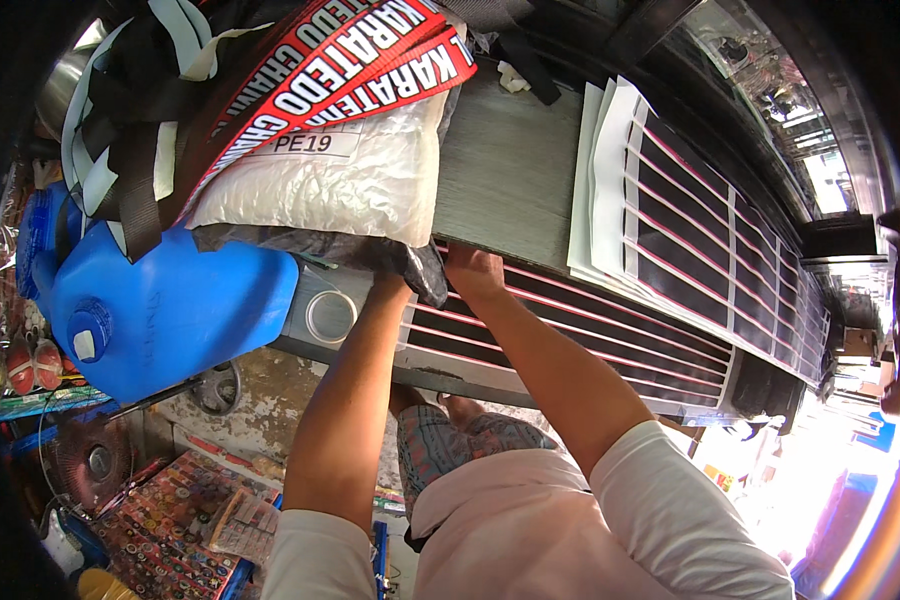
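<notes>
My right hand (473,270) rests, fingers curled, on the near end of a long black sheet with thin red and white stripes (590,335) lying along the edge of a grey table (510,170). My left hand (395,283) reaches under the dark plastic edge of a white bubble-wrap bag (340,180), and its fingers are hidden there. A second stack of striped black sheets on white backing (690,215) lies further back on the table. Red and white printed straps (360,60) drape over the bag.
A blue plastic jerry can (160,310) with a round cap sits at the left. Beside it is a grey box with a white round lid (328,315). Black and white webbing (140,120) hangs above it. Colourful small goods (170,530) fill trays on the floor.
</notes>
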`<state>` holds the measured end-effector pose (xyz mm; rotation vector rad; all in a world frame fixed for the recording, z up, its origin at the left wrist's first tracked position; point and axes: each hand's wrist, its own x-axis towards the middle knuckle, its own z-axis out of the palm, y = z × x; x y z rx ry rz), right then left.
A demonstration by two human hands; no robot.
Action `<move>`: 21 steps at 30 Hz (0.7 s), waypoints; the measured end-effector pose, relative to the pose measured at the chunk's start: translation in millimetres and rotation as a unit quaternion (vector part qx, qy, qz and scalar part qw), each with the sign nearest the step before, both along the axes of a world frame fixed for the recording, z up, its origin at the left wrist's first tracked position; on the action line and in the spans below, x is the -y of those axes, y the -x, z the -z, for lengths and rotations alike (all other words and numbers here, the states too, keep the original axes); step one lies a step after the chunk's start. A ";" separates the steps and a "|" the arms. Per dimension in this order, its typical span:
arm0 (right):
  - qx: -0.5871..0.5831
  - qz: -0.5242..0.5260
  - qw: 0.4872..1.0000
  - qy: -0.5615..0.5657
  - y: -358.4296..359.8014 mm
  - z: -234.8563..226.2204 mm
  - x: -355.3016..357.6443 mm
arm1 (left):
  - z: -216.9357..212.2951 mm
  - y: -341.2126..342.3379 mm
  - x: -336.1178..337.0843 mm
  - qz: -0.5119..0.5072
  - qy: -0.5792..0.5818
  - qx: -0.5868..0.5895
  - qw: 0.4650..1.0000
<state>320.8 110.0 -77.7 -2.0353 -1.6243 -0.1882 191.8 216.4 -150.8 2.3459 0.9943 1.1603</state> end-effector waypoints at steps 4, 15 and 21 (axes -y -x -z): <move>0.027 -0.056 0.998 0.004 8.4 1.5 6.7 | 36.3 0.2 -18.6 0.076 0.177 0.191 0.963; -0.086 -0.099 0.972 0.195 10.9 -41.5 29.8 | -31.6 -2.1 -14.0 0.033 -0.071 -0.081 0.994; -0.080 -0.096 0.962 0.242 16.3 -48.6 23.4 | 0.3 35.0 0.7 0.037 0.095 0.055 0.993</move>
